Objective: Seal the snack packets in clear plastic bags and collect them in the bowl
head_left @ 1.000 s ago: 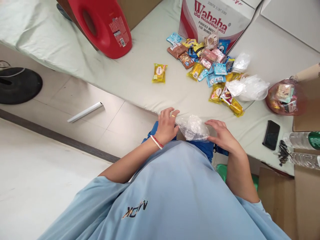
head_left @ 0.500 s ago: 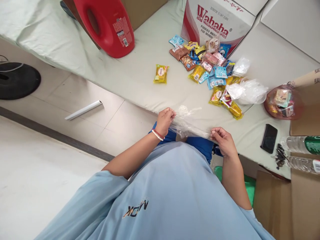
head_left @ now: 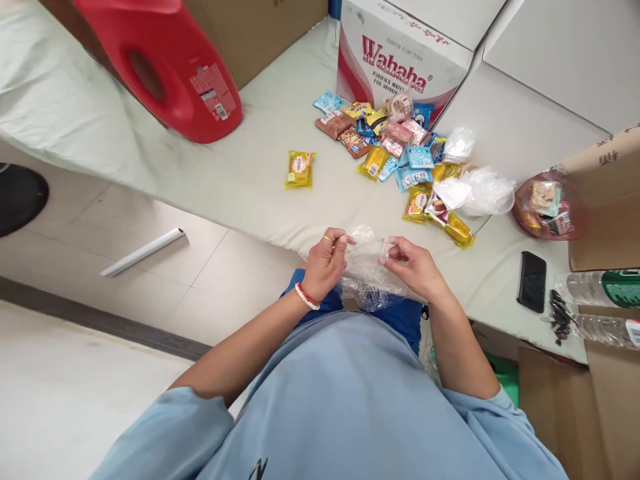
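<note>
A clear plastic bag [head_left: 367, 263] hangs between my hands over my lap, at the front edge of the covered table [head_left: 240, 173]. My left hand [head_left: 326, 263], with a ring and a red-and-white bracelet, pinches the bag's left side. The fingers of my right hand [head_left: 413, 265] are closed on its other side, near the top. Beyond the bag lies a single yellow-wrapped snack [head_left: 300, 169]. To its right spreads a pile of small wrapped snacks [head_left: 395, 143], with crumpled white plastic bags [head_left: 483, 190] against it.
A red jug [head_left: 200, 87] stands at the back left, a Wahaha carton [head_left: 395, 60] behind the pile. Toward the right are a reddish bowl of snacks [head_left: 550, 210], a black phone [head_left: 532, 281] and clear bottles [head_left: 600, 327]. A white tube [head_left: 145, 252] lies on the floor.
My right hand has moved left, closer to my left hand, and the bag, stretched out before, now hangs looser and lower. The view has shifted slightly.
</note>
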A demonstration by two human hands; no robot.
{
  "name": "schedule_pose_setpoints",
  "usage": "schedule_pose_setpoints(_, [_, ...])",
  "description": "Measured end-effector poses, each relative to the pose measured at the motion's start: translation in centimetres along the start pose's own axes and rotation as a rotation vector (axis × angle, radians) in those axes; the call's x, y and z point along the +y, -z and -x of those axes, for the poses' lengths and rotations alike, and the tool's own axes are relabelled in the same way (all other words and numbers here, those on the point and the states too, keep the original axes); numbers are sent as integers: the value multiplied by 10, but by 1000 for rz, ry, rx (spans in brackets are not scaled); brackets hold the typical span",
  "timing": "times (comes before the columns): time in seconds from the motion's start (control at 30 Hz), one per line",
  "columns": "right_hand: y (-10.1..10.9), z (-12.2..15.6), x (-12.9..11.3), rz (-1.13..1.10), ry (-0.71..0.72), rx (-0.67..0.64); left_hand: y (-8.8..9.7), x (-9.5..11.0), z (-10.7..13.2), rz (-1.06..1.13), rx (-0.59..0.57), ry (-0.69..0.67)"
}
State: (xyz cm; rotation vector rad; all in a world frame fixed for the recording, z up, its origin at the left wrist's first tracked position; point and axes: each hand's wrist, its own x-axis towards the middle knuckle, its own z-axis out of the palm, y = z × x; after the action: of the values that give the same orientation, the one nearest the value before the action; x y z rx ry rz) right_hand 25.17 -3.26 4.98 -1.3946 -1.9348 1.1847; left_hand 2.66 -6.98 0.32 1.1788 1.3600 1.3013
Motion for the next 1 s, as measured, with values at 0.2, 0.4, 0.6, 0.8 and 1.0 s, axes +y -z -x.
schedule_pose_setpoints(0.2, [-6,-32,29,-477,-184,474,16,-11,-56,68,306,-1])
schedule_pose_setpoints(0.4, [-1,-43,46,-454,-300,567,24,-29,-93,-129,451,-5])
schedule_pose_setpoints(0.6, [19,-18,48,-106,-324,366,23,-25,-80,-136,334,-10])
schedule_pose_setpoints(0.8, [79,-15,13,356,-136,146,25,-33,-61,-158,108,-68])
schedule_pose_setpoints(1.0, [48,-104,-14,404,205,-64,25,-40,-56,-111,-42,-143])
